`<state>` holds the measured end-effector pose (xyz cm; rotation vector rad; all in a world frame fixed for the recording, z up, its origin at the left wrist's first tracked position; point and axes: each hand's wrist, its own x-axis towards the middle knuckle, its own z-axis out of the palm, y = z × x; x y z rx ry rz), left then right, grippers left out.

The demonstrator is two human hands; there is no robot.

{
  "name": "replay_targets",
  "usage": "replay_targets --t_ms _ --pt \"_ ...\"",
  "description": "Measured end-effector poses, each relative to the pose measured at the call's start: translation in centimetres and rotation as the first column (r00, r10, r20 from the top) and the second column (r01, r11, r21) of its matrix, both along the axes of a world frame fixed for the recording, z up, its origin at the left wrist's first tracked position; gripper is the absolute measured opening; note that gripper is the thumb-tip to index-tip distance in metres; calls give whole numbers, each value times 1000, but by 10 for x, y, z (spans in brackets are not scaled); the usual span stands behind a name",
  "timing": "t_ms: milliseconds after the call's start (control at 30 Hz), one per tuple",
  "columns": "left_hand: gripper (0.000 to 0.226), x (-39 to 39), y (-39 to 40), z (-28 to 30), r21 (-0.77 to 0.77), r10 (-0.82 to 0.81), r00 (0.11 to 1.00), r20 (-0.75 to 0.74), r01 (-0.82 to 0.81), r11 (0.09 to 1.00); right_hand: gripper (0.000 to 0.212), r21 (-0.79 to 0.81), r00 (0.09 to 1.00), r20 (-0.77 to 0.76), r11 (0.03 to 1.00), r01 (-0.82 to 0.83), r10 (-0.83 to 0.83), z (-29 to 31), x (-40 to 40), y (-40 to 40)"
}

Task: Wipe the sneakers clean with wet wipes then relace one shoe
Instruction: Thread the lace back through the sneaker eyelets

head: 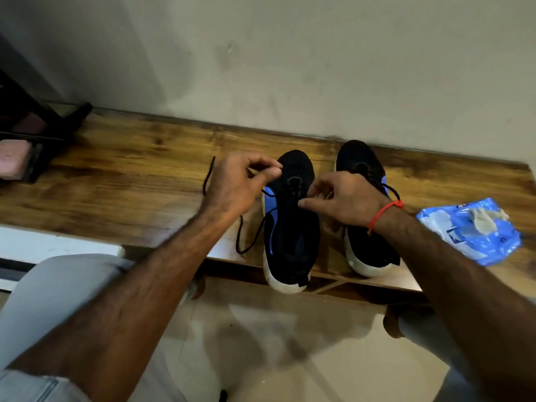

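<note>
Black lace (243,239) pinched by both hands, left hand (235,187) and right hand (345,198), over the near sneaker (293,227).

Both forearms are bare, entering from the lower corners of the frame. The right wrist wears a thin red thread bracelet (384,211), knotted at its upper end. Pale grey trousers (66,282) cover the knees at lower left and lower right
</note>
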<state>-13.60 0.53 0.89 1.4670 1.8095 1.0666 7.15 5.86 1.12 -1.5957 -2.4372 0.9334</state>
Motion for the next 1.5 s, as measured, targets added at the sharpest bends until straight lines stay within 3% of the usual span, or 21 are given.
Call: replay_targets --t_ms 233,433,633,967,1133,1200,1333,1500 --pt "3 24 -6 -20 -174 -212 942 -259 170 970 23 11 997 17 998 70 -70 -5 -6 -15" --pt "8 29 -12 -21 -105 -209 894 -396 182 978 13 -338 923 -236 916 216 -305 -7 3 -15" --pt "17 42 -13 -24 -71 -172 826 -537 158 985 18 -489 841 -315 835 252 -439 -7 9 -20" --pt "15 46 -8 -33 -71 -172 857 -485 157 985 17 -457 843 -339 856 241 -419 -11 10 -18" --pt "12 45 -4 -38 -106 -169 956 -242 147 983 21 -376 881 -342 907 191 -327 -9 10 -18" --pt "11 45 -3 -38 -107 -177 960 -215 157 982 19 -386 873 -349 901 199 -342 -9 10 -19" --pt "14 44 -4 -37 -120 -191 945 -265 165 979 17 -432 845 -353 871 234 -402 -15 9 -18" --pt "20 50 -7 -36 -69 -79 886 -456 53 996 10 -470 821 -373 851 235 -432 -19 7 -20"
